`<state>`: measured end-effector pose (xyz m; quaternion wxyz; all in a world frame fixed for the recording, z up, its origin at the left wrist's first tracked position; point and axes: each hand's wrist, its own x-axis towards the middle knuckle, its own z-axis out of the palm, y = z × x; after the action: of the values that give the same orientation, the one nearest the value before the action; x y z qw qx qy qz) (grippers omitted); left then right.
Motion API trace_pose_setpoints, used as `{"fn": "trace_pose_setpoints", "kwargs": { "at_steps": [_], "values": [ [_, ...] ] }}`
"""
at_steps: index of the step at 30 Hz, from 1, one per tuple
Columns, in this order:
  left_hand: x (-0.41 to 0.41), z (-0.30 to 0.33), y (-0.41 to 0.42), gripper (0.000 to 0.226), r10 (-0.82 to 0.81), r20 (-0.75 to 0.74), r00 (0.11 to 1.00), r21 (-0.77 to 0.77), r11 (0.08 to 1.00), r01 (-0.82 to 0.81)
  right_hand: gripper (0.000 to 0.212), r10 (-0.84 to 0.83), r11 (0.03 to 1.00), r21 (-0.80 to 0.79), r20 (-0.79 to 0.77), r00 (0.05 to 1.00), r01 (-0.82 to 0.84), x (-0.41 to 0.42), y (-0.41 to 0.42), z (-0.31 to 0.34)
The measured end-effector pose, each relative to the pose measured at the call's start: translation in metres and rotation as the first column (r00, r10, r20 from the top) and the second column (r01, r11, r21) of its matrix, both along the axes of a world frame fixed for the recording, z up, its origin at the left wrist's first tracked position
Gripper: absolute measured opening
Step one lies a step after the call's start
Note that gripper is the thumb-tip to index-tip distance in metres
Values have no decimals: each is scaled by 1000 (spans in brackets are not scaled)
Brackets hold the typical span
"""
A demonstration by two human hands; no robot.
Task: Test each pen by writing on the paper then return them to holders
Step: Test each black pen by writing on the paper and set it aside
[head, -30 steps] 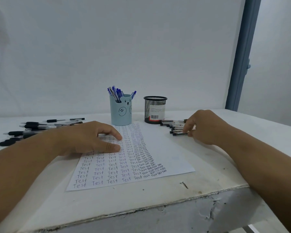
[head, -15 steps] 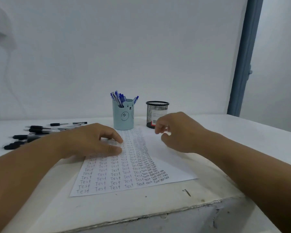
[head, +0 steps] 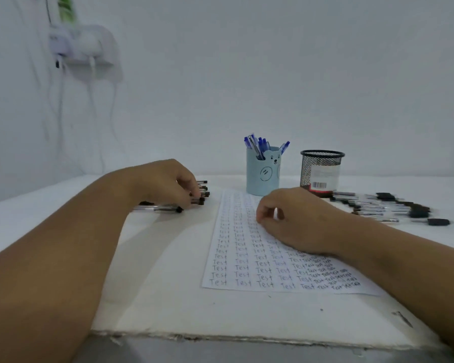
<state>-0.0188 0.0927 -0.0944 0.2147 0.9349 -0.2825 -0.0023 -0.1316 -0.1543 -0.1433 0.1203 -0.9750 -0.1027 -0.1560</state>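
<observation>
**Left hand over the left pen pile, pens lying across its reach**

The left hand point(head: 168, 183) sits on top of the loose black pens point(head: 201, 193) at the left of the paper point(head: 262, 263), fingers curled down onto them — it seems to be pinching one or two barrels near their dark ends, though the fingertips are hidden behind the knuckles and I cannot tell which pen is actually caught. The pens' long axes run roughly left to right, crosswise to the forearm, with their ends poking out past the fingertips toward the paper. One clear-barrelled pen point(head: 157, 207) lies apart, just under the wrist on the near side of the grip, same heading.

The right hand point(head: 296, 218) rests on the paper with fingers loosely curled and nothing in them. A second spread of pens point(head: 383, 205) lies beyond its wrist, to the outer side, also crosswise.

From the left grip, the blue bear holder point(head: 263, 172) with its blue pens stands off toward the paper's far edge, and the black mesh holder point(head: 321, 170) farther the same way — nearer the right hand. My guess: any pen lifted here goes sideways across to the paper or passes to the right hand before it writes.
</observation>
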Motion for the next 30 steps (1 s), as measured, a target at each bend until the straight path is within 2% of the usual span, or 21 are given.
{"fn": "trace_pose_setpoints", "kwargs": {
  "at_steps": [5, 8, 12, 20, 23, 25, 26, 28, 30],
  "values": [
    [3, 4, 8, 23, 47, -2, 999, 144, 989, -46, 10, 21, 999, 34, 30, 999, -22, 0, -5, -5],
    [3, 2, 9, 19, 73, 65, 995, 141, 987, -81, 10, 17, 999, 50, 30, 999, -18, 2, -4, -5],
    [3, -2, 6, 14, 109, 69, 992, 125, 985, -117, 10, 23, 998, 66, 25, 999, -24, 2, -4, -5],
    [1, 0, 3, 8, 86, 139, 987, 217, 969, -115, 11, 15, 996, 93, 10, 1000, -16, 0, -3, -5],
    [-9, 3, -2, 11, 26, 117, 993, 61, 998, -34, 12, 17, 995, 93, 8, 1000, -18, 0, -3, -5],
    [-17, 7, -8, 12, -46, 56, 997, -164, 985, 55, 12, 17, 995, 98, 2, 1000, -17, 0, -3, -4],
    [-20, 9, -11, 12, -95, 23, 995, -296, 950, 98, 13, 17, 995, 99, -1, 1000, -17, 0, -3, -4],
    [-27, 13, -20, 14, -171, 23, 985, -533, 831, 157, 13, 19, 994, 104, -6, 1000, -18, 0, -3, -4],
    [-31, 15, -30, 18, -211, 17, 977, -775, 615, 146, 13, 21, 993, 113, -11, 1000, -19, -1, -3, -3]
  ]
}}
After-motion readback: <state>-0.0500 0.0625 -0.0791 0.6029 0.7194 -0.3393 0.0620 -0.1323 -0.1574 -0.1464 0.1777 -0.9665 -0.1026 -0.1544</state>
